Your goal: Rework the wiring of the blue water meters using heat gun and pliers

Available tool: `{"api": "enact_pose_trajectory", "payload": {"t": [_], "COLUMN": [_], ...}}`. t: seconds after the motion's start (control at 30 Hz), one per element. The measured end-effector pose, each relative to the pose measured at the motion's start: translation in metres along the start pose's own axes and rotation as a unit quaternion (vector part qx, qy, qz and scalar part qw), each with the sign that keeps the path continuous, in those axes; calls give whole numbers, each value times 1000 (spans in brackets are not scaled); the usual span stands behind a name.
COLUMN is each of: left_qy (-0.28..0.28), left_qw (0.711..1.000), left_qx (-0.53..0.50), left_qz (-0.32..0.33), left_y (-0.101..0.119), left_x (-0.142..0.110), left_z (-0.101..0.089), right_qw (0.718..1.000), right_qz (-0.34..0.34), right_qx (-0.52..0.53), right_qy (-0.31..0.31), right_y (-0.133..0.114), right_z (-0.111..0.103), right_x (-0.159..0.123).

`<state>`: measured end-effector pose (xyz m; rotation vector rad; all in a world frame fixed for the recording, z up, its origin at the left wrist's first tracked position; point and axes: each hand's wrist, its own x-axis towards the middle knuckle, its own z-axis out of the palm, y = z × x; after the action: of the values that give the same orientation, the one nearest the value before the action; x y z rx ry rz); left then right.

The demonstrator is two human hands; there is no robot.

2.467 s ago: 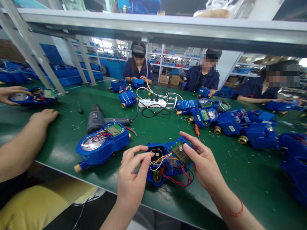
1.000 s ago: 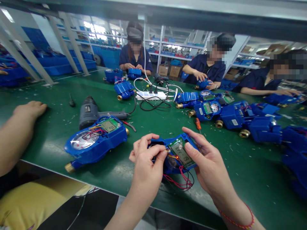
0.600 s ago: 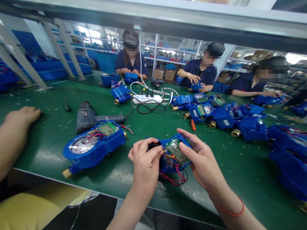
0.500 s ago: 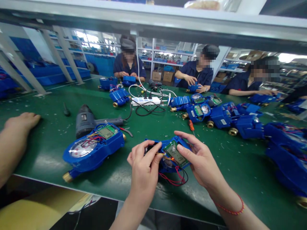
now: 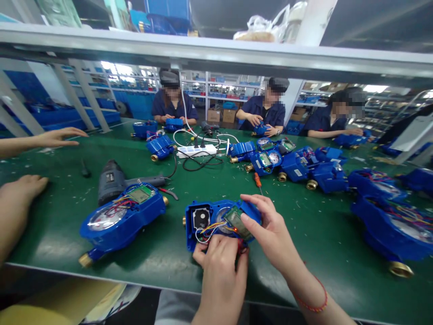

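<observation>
A blue water meter (image 5: 191, 241) lies open in front of me, its motor-like black and white part in the left compartment. Over its right half sits a green circuit board (image 5: 238, 222) with a display and a lit red light. My right hand (image 5: 267, 228) grips the meter's right end, thumb on the board and fingers along the far side. At the near edge, my left hand (image 5: 221, 262) has its fingers closed by the red wires (image 5: 242, 246); its fingertips are partly hidden. Yellow and white wires (image 5: 211, 229) run between the left compartment and the board.
Another open meter (image 5: 118, 221) lies to the left, before a grey heat gun (image 5: 113, 180). An orange screwdriver (image 5: 258, 179), a power strip (image 5: 196, 151) and several meters (image 5: 329, 176) lie beyond. Another person's hands (image 5: 22, 192) rest at left. Several co-workers sit opposite under a shelf (image 5: 209, 56).
My left hand has moved from the meter's left compartment to the red wires at its near edge, uncovering the compartment. My right hand stays on the meter. Another person's second hand has appeared at left.
</observation>
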<state>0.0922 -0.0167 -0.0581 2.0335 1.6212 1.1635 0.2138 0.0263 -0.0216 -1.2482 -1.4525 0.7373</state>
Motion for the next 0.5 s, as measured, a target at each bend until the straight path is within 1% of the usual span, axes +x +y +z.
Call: {"api": "enact_pose_trajectory", "payload": {"t": [0.1,0.17,0.23,0.33,0.5], "left_qy": [-86,-111,-105,-64,-25], "left_qw": [996,993,992,992,988], "left_qx": [-9,5,31,79,120], "left_qz": [20,34,57,80,93], "left_y": [-14,-23,-28,-33,-44], "left_x": [1,0,-2,-8,-24], "left_z": [-11,-20,-26,-31,-36], "right_qw": [1000,998,996,992,980], "right_qz": [28,48,64,86,135], "right_qx": [12,27,50,85,130], "right_qy": [3,-8,-25,-47,-72], "right_y": [13,22,30,37,43], "right_z": [-7,-10,-13,-14,-17], "right_x": [-8,-13,-19,-27,-40]}}
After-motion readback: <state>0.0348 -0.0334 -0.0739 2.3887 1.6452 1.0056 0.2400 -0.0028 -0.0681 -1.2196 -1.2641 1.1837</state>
